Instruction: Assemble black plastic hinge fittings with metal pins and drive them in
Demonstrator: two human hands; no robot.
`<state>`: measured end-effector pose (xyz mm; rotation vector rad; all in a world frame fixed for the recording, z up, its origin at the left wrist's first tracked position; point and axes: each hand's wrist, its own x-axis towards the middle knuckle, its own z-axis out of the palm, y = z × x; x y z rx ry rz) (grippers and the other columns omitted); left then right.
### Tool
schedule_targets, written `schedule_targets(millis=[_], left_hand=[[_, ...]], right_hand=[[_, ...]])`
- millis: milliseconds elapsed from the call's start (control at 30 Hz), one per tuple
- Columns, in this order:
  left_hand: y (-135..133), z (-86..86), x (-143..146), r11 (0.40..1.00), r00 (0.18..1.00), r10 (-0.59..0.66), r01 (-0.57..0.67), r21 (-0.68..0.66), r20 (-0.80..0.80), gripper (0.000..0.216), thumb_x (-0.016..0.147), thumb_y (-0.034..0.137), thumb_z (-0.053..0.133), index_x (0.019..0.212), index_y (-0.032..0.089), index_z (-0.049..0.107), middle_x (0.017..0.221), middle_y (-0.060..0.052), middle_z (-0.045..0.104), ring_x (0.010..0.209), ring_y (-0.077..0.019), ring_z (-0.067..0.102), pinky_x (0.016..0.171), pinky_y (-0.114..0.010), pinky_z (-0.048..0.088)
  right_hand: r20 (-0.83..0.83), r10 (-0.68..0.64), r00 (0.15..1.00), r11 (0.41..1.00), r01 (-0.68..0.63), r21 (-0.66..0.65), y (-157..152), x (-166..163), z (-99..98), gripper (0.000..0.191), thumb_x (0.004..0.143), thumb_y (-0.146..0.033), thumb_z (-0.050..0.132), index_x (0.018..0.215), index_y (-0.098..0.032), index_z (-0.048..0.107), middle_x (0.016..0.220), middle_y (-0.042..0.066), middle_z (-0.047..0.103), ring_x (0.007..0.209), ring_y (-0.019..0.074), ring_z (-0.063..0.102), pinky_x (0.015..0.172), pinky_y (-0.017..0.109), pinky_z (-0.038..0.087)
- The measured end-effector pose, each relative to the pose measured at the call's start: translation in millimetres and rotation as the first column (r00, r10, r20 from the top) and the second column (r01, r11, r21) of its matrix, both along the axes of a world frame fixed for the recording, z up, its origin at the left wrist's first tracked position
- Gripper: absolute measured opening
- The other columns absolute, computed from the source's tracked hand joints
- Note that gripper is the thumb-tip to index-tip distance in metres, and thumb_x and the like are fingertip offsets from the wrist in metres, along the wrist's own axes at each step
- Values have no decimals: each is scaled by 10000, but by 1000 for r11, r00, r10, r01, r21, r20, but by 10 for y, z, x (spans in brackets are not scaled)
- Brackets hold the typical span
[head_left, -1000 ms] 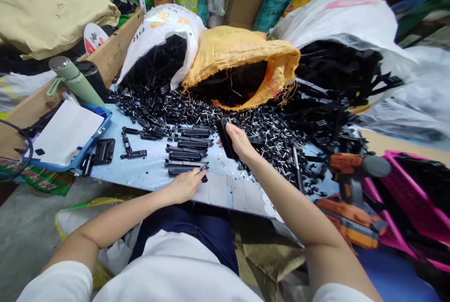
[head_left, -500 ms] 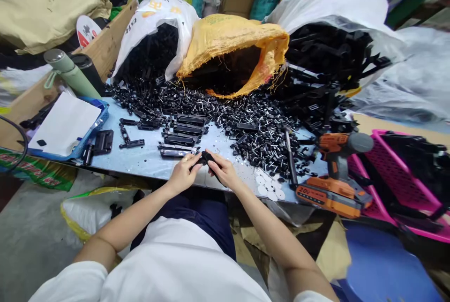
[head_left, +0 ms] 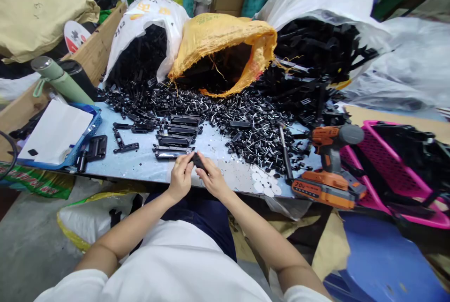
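Observation:
Between my two hands, at the front edge of the table, is a small black plastic part. My left hand pinches its left end with thumb and fingers. My right hand grips it from the other side, and the fingers hide much of its shape. Just beyond my left hand lies a row of long black bar-shaped parts. A large heap of small black pieces with metal pins spreads behind and to the right. White round discs lie right of my right hand.
An orange cordless drill stands at the right, beside a pink basket. A dark-handled tool lies left of the drill. Open sacks line the back. A blue tray and a green bottle are at the left.
The black part in my hands has turned and now shows more of its length. Both hands stay on it, and the view has shifted slightly.

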<state>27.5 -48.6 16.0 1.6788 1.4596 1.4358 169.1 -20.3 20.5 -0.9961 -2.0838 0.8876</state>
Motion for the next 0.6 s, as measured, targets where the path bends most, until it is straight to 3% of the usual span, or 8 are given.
schedule_targets(millis=[67,100,167,233,267,333,400,600], left_hand=[[-107,-111,19,976,993,116,-110,-187,24,431,955,335,275,1347,200,390,1165,-141,517,888,-192,602,785,-385,527],[-157,-150,24,959,988,150,-153,-238,-28,452,951,322,279,1383,200,328,1211,-159,489,915,-210,600,797,-412,521],[-210,-177,14,962,960,106,-166,-218,-259,501,913,251,372,1405,207,288,1313,-181,418,1108,-285,520,918,-512,438],[-170,-146,-14,989,840,-82,2,-148,-536,532,845,136,450,1361,242,376,1366,-152,392,1267,-332,364,1026,-601,266],[-117,-120,-27,981,746,-193,130,-145,-638,527,823,85,451,1320,256,433,1342,-133,431,1279,-327,348,1042,-615,214],[21,-71,-41,921,553,-362,336,-197,-750,504,811,17,408,1246,251,508,1201,-111,547,1188,-277,448,1034,-571,252],[145,-40,-41,899,445,-395,369,-237,-804,486,814,-13,365,1222,200,521,1059,-111,597,1037,-232,531,963,-481,360],[195,-34,-65,943,384,-295,262,-203,-875,514,785,-54,339,1235,144,490,997,-109,585,916,-221,533,790,-379,443]], right_hand=[[180,60,982,998,-62,6,231,179,2,511,933,-415,383,1417,-257,327,1177,87,544,1039,189,542,886,351,468],[246,15,969,999,-24,34,404,326,12,488,932,-415,386,1392,-254,374,1194,85,544,1066,193,530,910,359,451],[288,-252,924,964,215,154,838,726,46,427,938,-378,379,1325,-220,466,1202,96,548,1091,188,510,946,356,412],[283,-577,766,811,497,308,1325,1197,99,380,934,-315,393,1245,-152,539,1165,127,566,1063,177,503,953,328,376],[286,-642,711,763,558,326,1560,1425,130,384,922,-278,417,1237,-93,536,1168,170,555,1072,191,481,962,338,348],[286,-725,627,688,639,344,1974,1812,195,438,881,-230,484,1253,0,490,1171,253,515,1059,206,455,939,362,325],[275,-769,578,640,683,352,2293,2075,252,493,853,-226,521,1273,21,450,1199,281,467,1040,194,437,896,353,325],[205,-791,576,610,717,339,2874,2353,290,195,866,-169,461,954,-65,601,1212,198,466,885,110,457,820,315,335]])
